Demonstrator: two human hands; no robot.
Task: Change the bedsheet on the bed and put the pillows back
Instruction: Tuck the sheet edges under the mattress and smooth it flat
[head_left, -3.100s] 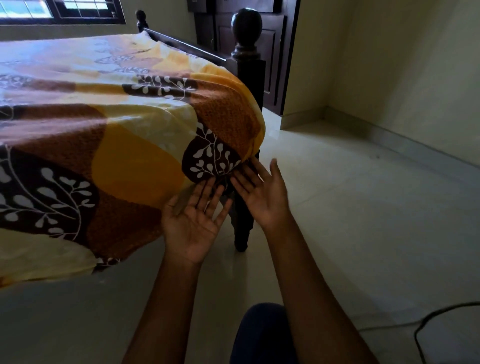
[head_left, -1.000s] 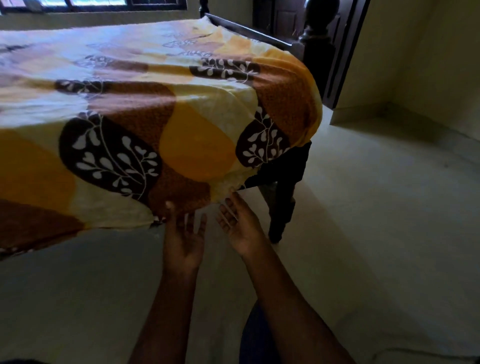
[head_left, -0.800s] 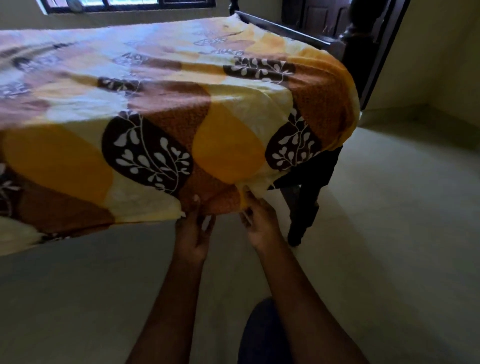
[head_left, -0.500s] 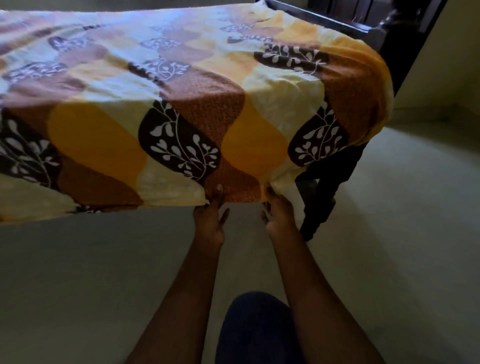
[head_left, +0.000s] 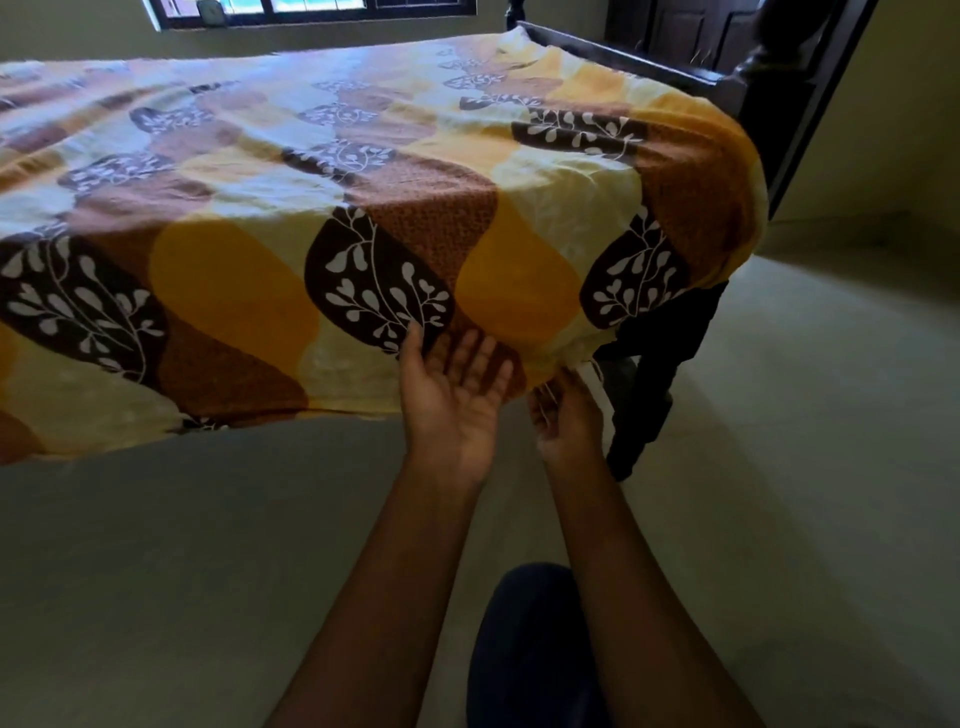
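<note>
A yellow, orange and brown leaf-patterned bedsheet (head_left: 363, 208) covers the bed and hangs over its near side. My left hand (head_left: 452, 395) is open, palm up, with its fingertips against the hanging edge of the sheet. My right hand (head_left: 566, 415) is beside it to the right, fingers curled on the sheet's lower hem near the bed's corner. The dark wooden bed leg (head_left: 649, 395) stands just right of my right hand. No pillows are in view.
The dark footboard rail (head_left: 623, 62) runs along the bed's right end, with a dark wooden door (head_left: 727, 36) behind it. A window (head_left: 311, 8) is at the far wall. Pale floor (head_left: 805, 415) spreads to the right and below. My knee (head_left: 530, 649) is at the bottom.
Both hands shifted left along the bed's side from the corner. My left hand has let go of the hem and turned palm up; my right hand still holds the hem.
</note>
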